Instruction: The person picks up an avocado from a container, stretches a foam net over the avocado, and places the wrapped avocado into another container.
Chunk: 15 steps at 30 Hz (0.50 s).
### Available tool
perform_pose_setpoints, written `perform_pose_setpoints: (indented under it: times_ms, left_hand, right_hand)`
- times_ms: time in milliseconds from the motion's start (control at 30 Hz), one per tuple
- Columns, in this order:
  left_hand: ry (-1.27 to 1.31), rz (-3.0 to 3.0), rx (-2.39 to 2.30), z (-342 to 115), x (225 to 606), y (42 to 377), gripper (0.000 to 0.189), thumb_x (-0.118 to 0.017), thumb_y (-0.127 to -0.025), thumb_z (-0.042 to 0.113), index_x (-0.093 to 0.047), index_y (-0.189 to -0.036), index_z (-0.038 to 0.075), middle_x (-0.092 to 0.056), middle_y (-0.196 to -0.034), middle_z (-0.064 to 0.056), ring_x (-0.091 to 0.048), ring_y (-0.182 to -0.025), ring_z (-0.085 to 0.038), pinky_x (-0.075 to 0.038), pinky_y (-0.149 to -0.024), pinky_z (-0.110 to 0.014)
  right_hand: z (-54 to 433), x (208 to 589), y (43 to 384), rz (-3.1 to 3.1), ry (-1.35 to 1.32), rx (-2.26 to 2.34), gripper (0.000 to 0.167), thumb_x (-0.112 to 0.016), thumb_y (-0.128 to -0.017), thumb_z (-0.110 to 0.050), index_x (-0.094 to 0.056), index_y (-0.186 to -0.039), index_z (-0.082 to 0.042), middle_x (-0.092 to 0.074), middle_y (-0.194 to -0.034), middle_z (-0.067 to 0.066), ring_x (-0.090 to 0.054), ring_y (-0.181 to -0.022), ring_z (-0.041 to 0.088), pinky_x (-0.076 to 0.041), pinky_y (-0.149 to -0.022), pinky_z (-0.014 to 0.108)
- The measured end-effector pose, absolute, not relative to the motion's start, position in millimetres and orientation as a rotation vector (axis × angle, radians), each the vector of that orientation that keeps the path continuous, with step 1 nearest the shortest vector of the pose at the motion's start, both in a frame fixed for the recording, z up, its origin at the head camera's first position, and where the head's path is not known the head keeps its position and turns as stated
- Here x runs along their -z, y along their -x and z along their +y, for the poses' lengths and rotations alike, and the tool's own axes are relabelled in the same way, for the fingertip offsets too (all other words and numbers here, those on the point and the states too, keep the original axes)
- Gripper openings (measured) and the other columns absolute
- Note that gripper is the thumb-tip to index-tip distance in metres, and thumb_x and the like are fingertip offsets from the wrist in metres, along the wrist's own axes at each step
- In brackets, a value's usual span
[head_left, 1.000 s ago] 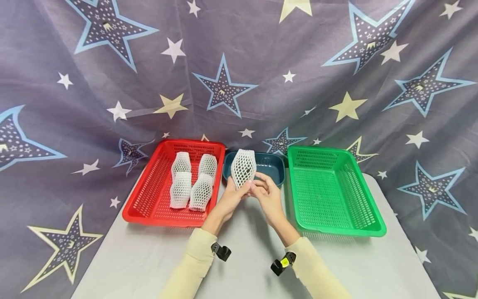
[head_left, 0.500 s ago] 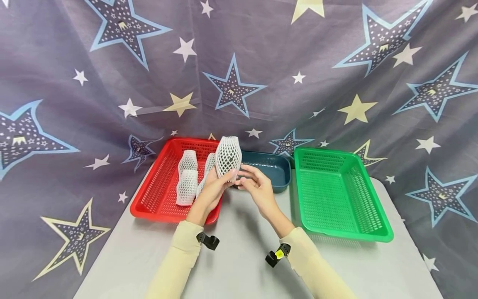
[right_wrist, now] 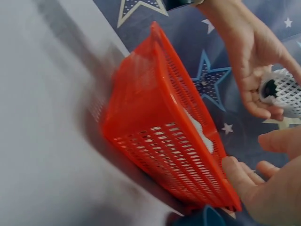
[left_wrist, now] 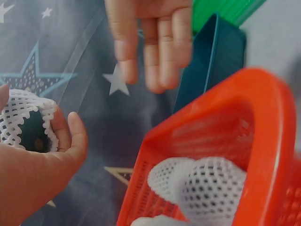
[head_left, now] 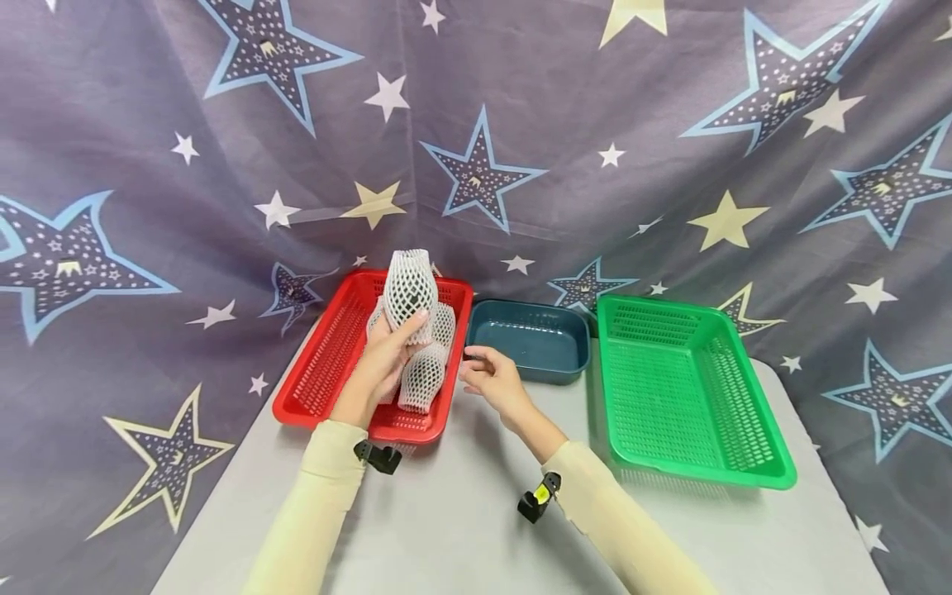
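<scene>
Over the red basket (head_left: 316, 388), my left hand (head_left: 381, 357) grips a white foam net sleeve (head_left: 411, 289) from below. Inside it, the left wrist view shows a dark green fruit (left_wrist: 34, 132) with a brown spot at its end. Several more netted pieces (head_left: 422, 378) lie in the basket, partly hidden behind my left hand. My right hand (head_left: 494, 382) holds nothing; its fingers are loosely bent beside the basket's right rim, in front of the dark blue tray (head_left: 531, 372).
A green basket (head_left: 654, 397) stands on the right side of the white table (head_left: 476, 512). The dark blue tray sits between the two baskets. Behind them hangs a grey star-patterned cloth (head_left: 476, 74).
My left hand has carried the netted fruit leftward from in front of the blue tray to above the red basket. My right hand has let go and stayed behind near the tray.
</scene>
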<state>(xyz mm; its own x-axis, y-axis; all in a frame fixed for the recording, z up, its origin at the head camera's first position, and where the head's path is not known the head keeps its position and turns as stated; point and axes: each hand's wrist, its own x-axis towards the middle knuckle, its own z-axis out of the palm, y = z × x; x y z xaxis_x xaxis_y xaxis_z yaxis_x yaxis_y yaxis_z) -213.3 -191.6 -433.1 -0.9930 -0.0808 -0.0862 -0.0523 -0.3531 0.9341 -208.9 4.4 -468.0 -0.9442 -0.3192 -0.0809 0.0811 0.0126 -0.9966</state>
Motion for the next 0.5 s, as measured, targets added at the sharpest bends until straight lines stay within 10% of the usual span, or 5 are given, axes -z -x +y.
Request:
perform_pose_setpoints:
  times_ms: [500]
  left_hand:
    - [-0.215,-1.897,2.484,-232,425,218,0.046,-0.058,-0.104,0.023,-0.033,-0.143,0.021,-0.054,-0.12,0.006,-0.058,-0.103,-0.008,-0.054,-0.092,-0.027]
  right_hand:
    - [-15,491,209,2.042,0.175,1.845,0.066,-0.071,-0.085,0.01,-0.043,-0.146,0.011,-0.067,-0.107,0.031,-0.068,-0.075,0.014,-0.063,-0.079,0.039]
